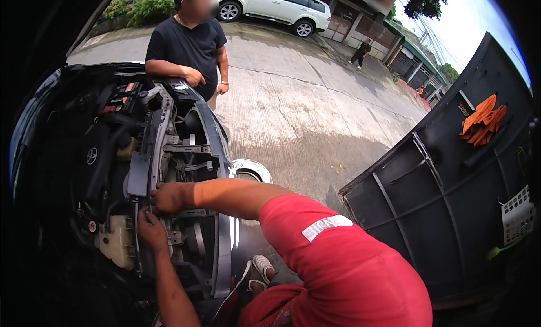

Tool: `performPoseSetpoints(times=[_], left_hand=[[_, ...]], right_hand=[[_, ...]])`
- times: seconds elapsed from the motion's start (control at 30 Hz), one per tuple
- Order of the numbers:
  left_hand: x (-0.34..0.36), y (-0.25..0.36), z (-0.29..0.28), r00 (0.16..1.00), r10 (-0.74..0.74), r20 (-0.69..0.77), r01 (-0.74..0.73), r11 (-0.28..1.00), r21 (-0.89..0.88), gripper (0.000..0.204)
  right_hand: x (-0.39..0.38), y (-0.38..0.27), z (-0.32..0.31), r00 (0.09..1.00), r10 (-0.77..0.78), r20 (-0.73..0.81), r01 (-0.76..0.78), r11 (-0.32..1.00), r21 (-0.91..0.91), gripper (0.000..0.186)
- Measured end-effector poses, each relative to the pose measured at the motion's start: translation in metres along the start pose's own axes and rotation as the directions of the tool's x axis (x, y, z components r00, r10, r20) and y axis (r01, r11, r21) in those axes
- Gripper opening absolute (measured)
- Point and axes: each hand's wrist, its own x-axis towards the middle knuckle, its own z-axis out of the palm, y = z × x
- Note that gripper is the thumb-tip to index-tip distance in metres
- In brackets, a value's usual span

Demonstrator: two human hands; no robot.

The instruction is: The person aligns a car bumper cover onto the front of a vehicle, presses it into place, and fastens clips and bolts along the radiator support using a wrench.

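Observation:
My left hand (151, 230) has its fingers curled at the inner edge of the metal front crossmember (162, 124) of an open engine bay. My right hand (169, 197), reaching in from the right, is closed just above it on the same strip, by a narrow grey plastic panel (138, 175). What the fingers of either hand hold is hidden or too small to name. A translucent fluid tank (115, 242) lies left of my left hand, and a dark engine cover (93, 177) is farther up. Metal brackets (186, 148) cross the front of the car.
A person in a dark T-shirt (186, 51) leans at the car's far corner. A white ring-shaped object (256, 166) lies on the concrete. A dark metal gate (434, 225) with orange cloths (482, 121) stands right. A white SUV (270, 8) and another person (359, 53) are across the street.

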Motion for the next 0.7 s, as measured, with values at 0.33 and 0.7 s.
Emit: performPoseSetpoints(times=[0.33, 0.7], left_hand=[[-0.002, 0.014, -0.008, 0.998, 0.002, 0.058, -0.003, 1.000, 0.015, 0.024], [-0.004, 0.011, -0.007, 0.997, 0.019, 0.079, -0.026, 0.996, 0.087, 0.023]], right_hand=[[0.004, -0.010, 0.001, 0.958, 0.278, 0.073, -0.287, 0.908, 0.306, 0.026], [-0.026, -0.030, -0.018, 0.871, 0.489, 0.044, -0.474, 0.814, 0.336, 0.055]])
